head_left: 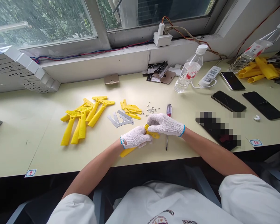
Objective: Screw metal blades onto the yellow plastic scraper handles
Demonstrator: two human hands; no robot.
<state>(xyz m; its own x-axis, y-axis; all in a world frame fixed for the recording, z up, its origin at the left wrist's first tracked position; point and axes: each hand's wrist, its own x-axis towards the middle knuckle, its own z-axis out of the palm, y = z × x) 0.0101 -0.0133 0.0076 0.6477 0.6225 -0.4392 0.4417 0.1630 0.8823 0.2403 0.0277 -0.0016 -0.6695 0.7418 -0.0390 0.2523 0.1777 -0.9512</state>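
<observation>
My left hand (pixel 135 137), in a white knit glove, is wrapped round a yellow scraper (pixel 128 151) whose handle points down to the left. My gloved right hand (pixel 164 124) pinches at the scraper's head; any small part between its fingertips is hidden. Close to the right hand lies a screwdriver (pixel 169 110) with a clear purplish handle. Beyond the hands are a scatter of small screws (pixel 151 109), loose yellow plastic plates (pixel 131 109) and several flat metal blades (pixel 123 117). More yellow scraper handles (pixel 82 124) lie piled on the left.
A water bottle (pixel 189 70) stands at the back beside a power strip (pixel 210 76). Phones (pixel 228 101) and an earbud (pixel 256 118) lie on the right. Opened black boxes (pixel 160 73) sit by the window wall. White socket panels (pixel 23 70) are stacked back left.
</observation>
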